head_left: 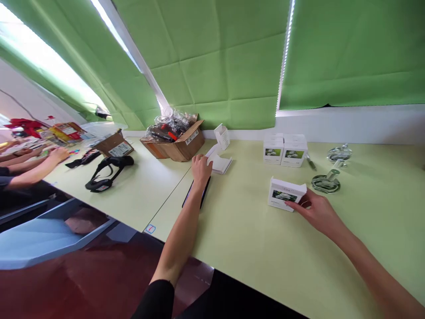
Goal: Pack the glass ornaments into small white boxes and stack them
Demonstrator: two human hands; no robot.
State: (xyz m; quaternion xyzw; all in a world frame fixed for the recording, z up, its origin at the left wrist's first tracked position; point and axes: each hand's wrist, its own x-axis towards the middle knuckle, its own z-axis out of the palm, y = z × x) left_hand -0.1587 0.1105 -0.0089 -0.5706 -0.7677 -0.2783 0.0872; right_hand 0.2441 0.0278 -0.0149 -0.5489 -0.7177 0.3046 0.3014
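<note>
My right hand [318, 210] grips a small white printed carton [285, 195] by its right side, thumb across the front. The carton stands on the table, a dark picture on its face and its top edge uneven. Further left, my left hand [201, 170] is closed, its fingers bent at the left edge of a white folded paper or card [221, 164]; the fingertips are partly hidden. Beneath my left forearm lies a dark flat phone-like thing [206, 192]. Behind the paper stands a white carton with its flap up [223, 136].
White cartons [285, 150] stand together at the back, near a pen [311, 163]. Coiled clear-and-silver items [327, 182] lie at right. A cardboard box [186, 148] of wrapped goods and a black head strap [109, 173] are left. Another person's hand [58, 155] shows far left.
</note>
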